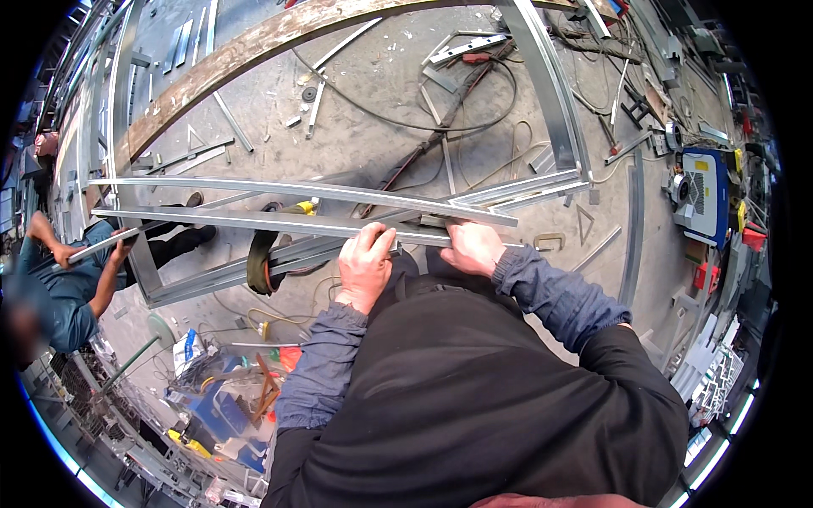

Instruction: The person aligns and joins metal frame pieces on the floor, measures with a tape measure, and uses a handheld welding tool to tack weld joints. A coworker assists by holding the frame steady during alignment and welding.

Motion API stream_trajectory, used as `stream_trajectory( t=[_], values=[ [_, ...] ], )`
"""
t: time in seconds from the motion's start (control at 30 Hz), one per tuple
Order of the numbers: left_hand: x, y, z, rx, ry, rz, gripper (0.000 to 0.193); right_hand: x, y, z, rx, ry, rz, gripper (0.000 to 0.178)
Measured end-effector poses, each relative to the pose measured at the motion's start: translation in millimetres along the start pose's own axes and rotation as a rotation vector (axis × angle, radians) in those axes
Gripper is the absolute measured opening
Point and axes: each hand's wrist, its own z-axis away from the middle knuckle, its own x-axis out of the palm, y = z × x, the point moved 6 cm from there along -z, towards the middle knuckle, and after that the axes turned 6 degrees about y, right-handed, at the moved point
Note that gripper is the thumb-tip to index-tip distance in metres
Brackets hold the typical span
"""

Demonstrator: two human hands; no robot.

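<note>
My left hand is closed over a long silver metal bar, its fingers curled across the top edge. Farther right, my right hand grips the same bar near its right end. A second metal bar runs just beyond it, almost parallel, and reaches close to my right fingers. Both bars lie across a large metal frame. A dark green loop with an orange inner edge hangs at the frame left of my left hand. At far left a co-worker holds another metal bar in both hands.
A wooden plank crosses the frame's far side. Cables, a spirit level and metal offcuts lie on the floor. A C-clamp is near my right hand. A blue-and-white machine stands right; a blue crate sits lower left.
</note>
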Motion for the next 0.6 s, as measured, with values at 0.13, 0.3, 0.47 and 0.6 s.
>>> stream_trajectory(
  t=[0.13,0.3,0.47,0.6],
  values=[
    [1,0,1,-0.003,-0.004,0.0,0.045,-1,2,1,0.022,-0.014,0.013,0.048],
    [6,3,2,-0.006,0.006,0.007,0.044,-8,4,10,-0.036,0.119,-0.03,0.043],
    [-23,-11,8,-0.282,0.068,0.181,0.046,-24,-1,34,-0.072,0.263,0.003,0.044],
    [-43,-51,31,-0.537,0.206,0.288,0.043,-25,5,37,-0.132,0.248,-0.018,0.041]
  ],
)
